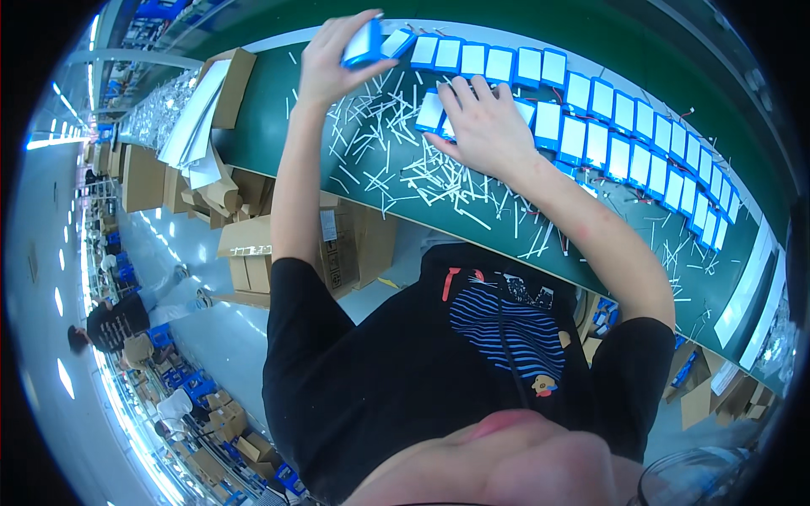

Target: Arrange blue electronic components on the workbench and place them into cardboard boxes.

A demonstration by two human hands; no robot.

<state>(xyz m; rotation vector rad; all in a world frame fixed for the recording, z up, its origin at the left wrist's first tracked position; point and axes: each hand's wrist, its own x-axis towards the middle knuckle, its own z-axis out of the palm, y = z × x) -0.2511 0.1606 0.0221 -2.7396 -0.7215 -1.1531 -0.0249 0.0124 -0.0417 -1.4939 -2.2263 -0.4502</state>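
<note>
My left hand (333,66) is raised over the far left of the green table, closed around a blue battery pack (362,44) with a white face. Another pack (396,42) lies tilted just beside it, at the left end of the far row of packs (499,65). My right hand (487,126) rests with fingers spread over the left part of the near row of packs (572,137), hiding some of them. Its fingertips touch their white faces. Both rows curve away to the right. Many short white strips (447,181) lie scattered on the table in front of the packs.
An open carton (234,88) with white sheets (194,126) stands left of the green table (253,152). More cartons (359,240) sit below its front edge. Long white strips (747,295) lie at the right end. Another person (118,325) is in the aisle at left.
</note>
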